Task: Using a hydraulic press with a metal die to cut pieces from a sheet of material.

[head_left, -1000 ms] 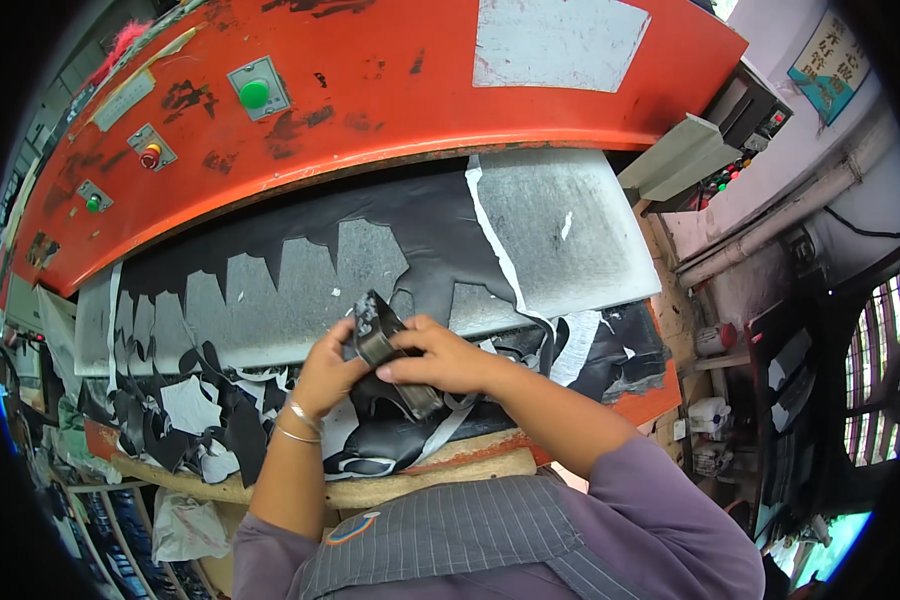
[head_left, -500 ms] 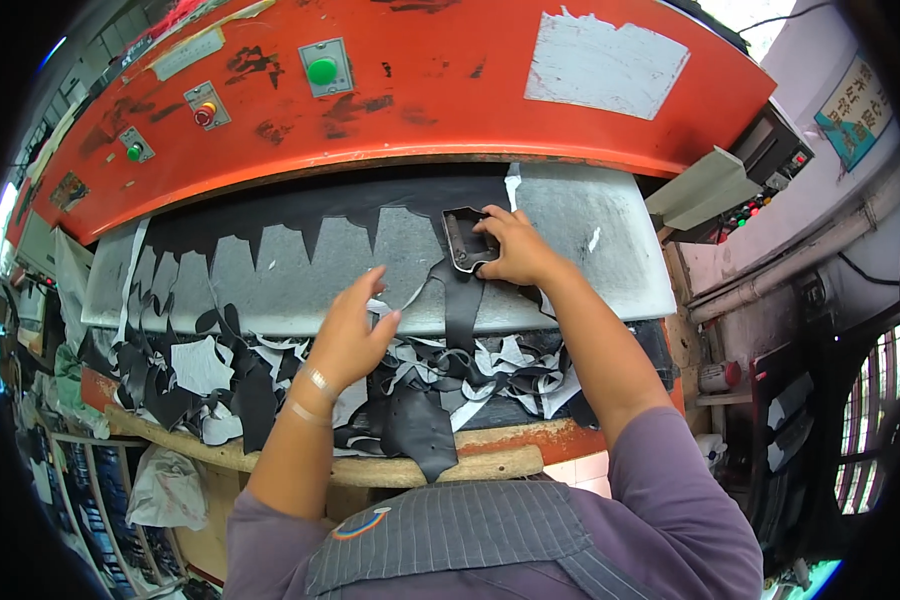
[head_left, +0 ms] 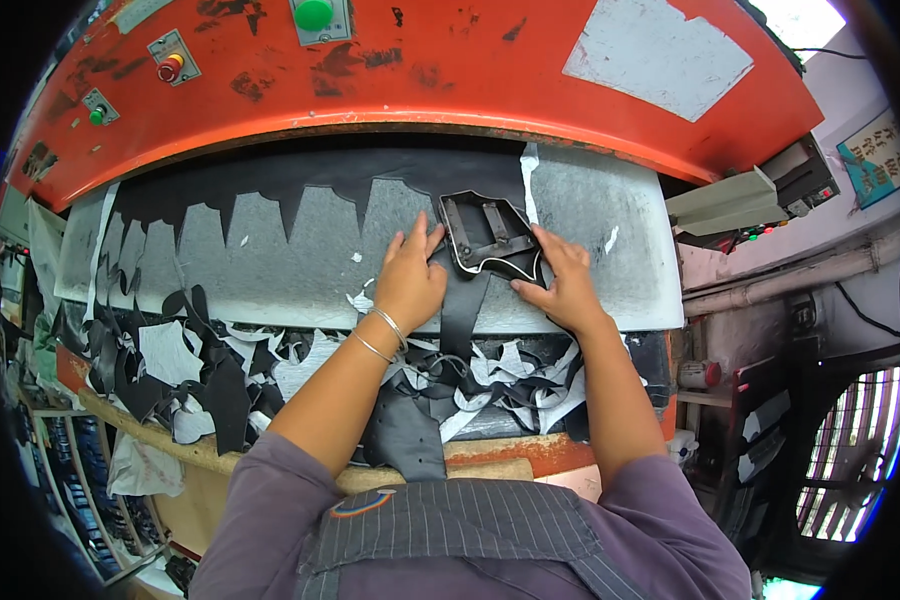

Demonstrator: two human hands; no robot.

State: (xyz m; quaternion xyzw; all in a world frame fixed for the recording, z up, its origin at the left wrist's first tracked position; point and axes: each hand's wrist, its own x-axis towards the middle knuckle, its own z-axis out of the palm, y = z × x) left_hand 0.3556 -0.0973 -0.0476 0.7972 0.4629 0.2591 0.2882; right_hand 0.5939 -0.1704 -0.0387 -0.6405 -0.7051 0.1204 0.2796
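A metal-edged cutting die (head_left: 495, 222) with inner bars lies on the right part of a black leather sheet (head_left: 310, 168), whose near edge is cut into notches. My right hand (head_left: 567, 285) grips the die's right end, thumb at its near edge and fingers along its side. Close to the die's left side is my left hand (head_left: 412, 278), fingers stretched, holding nothing. A narrow black strip (head_left: 463, 303) runs from under the die toward me. Beneath the sheet is a worn grey-white cutting board (head_left: 620, 285).
An orange press beam (head_left: 450, 85) with green and red buttons spans the far side. Black and white leather scraps (head_left: 175, 355) are heaped along the board's near edge, above a wooden rail (head_left: 170, 448). A control box (head_left: 815, 175) stands at right.
The die has turned from standing narrow to lying broad across the leather. My left hand has moved right and away from me, beside it; my right hand has shifted to its right end.
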